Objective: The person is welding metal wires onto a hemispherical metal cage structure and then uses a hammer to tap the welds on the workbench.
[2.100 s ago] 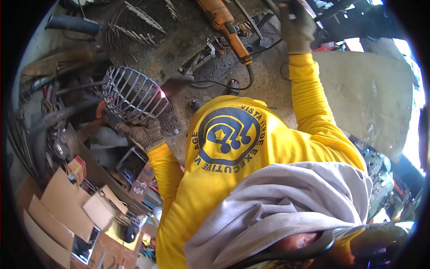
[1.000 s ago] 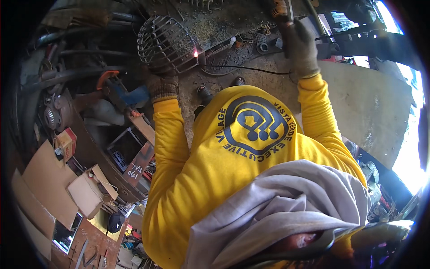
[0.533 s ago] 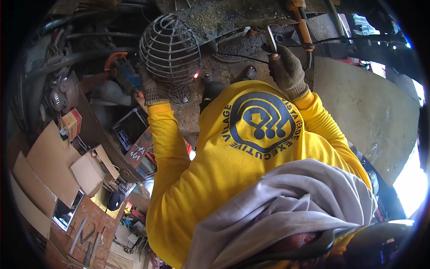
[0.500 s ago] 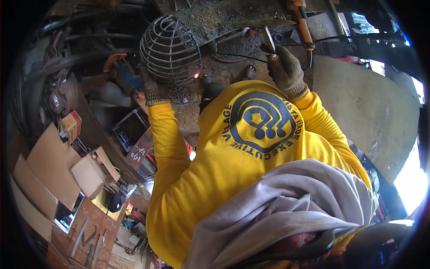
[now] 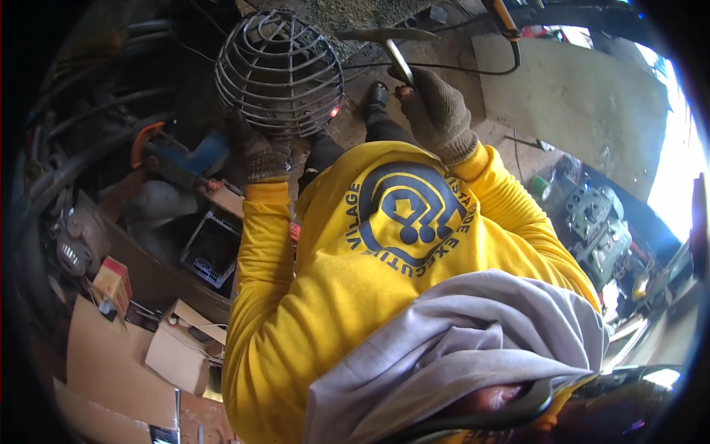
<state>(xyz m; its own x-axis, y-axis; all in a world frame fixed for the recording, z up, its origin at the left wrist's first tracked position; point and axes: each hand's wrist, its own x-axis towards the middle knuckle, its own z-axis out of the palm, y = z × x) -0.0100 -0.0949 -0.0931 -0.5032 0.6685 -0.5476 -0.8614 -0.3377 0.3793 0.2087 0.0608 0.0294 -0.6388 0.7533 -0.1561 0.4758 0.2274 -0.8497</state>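
Head view: round grey metal-bar cage lies left of brown-gloved right hand, fingers clenched on long-headed steel hammer, head crosswise; brown-gloved left hand nearer, at cage's near-left side, grip unclear.

Head-level fisheye view, steeply downward.

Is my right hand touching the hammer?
Touching. The head view shows the handle of the hammer running into the closed grip of your gloved right hand.
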